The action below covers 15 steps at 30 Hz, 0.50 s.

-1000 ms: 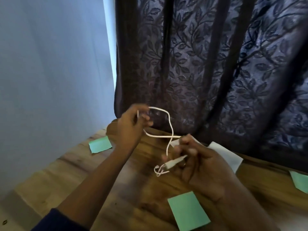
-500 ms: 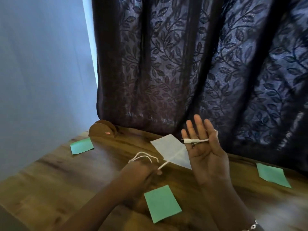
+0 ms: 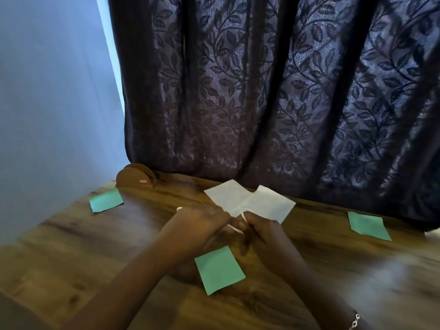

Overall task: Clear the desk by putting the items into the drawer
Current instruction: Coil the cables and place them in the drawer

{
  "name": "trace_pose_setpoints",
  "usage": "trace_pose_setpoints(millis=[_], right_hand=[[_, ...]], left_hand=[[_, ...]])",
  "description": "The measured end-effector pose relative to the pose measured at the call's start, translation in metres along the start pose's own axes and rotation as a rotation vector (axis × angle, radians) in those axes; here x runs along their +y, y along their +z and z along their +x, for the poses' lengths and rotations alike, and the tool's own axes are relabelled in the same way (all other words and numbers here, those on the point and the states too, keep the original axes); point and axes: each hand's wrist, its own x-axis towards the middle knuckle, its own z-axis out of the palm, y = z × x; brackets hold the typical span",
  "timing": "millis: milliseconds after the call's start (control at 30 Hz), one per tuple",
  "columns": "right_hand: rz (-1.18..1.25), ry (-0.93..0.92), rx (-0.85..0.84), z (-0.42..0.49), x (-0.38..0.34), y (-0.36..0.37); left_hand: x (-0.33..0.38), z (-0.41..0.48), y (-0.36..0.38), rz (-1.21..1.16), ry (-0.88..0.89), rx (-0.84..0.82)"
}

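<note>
Both hands meet low over the middle of the wooden desk (image 3: pixel 71 265). My left hand (image 3: pixel 197 225) and my right hand (image 3: pixel 262 232) are curled around a thin white cable (image 3: pixel 235 228); only short white bits show between and beside the fingers, the rest is hidden inside the fists. Two white paper sheets (image 3: pixel 250 202) lie just beyond the hands. A green sticky note (image 3: pixel 219 269) lies right in front of my wrists, another green note (image 3: pixel 106 200) at the left and a third green note (image 3: pixel 367 225) at the right. No drawer is in view.
A brown wooden semicircular holder (image 3: pixel 137 179) stands at the desk's back left corner. A dark leaf-patterned curtain (image 3: pixel 273 91) hangs along the back edge. A pale blue wall (image 3: pixel 47 103) borders the left side.
My right hand, earlier raised with flat fingers and the cable's plug across them, has dropped and curled beside my left hand. The loose cable loops have vanished into the two fists.
</note>
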Motion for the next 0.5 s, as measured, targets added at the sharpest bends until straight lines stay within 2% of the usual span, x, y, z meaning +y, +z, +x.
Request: trace_pose_setpoints(millis=[133,200,233,300,367,400,500], right_hand=[[0.529,0.197,-0.166,-0.007,-0.007,-0.010],[0.937,0.316,-0.294,-0.012,-0.007,-0.016],[1.167,0.323,-0.388,-0.013,-0.006,-0.017],[1.591,0.173,-0.542,-0.015,-0.007,-0.017],[1.766,0.012,-0.362,-0.014,-0.012,-0.009],[1.817,0.012,-0.239,-0.012,-0.016,-0.007],[2.058,-0.010,-0.100,-0.004,-0.033,-0.008]], left_hand=[[-0.001,0.007,0.002,-0.132,-0.017,0.016],[0.001,0.011,0.005,-0.246,-0.047,0.002],[0.002,0.012,0.006,-0.334,-0.090,0.018],[0.002,0.011,0.016,-0.496,-0.192,0.090],[0.006,0.008,0.025,-0.632,-0.296,0.093],[0.010,0.007,0.028,-0.690,-0.326,0.083],[0.024,0.008,0.038,-0.590,-0.316,0.151]])
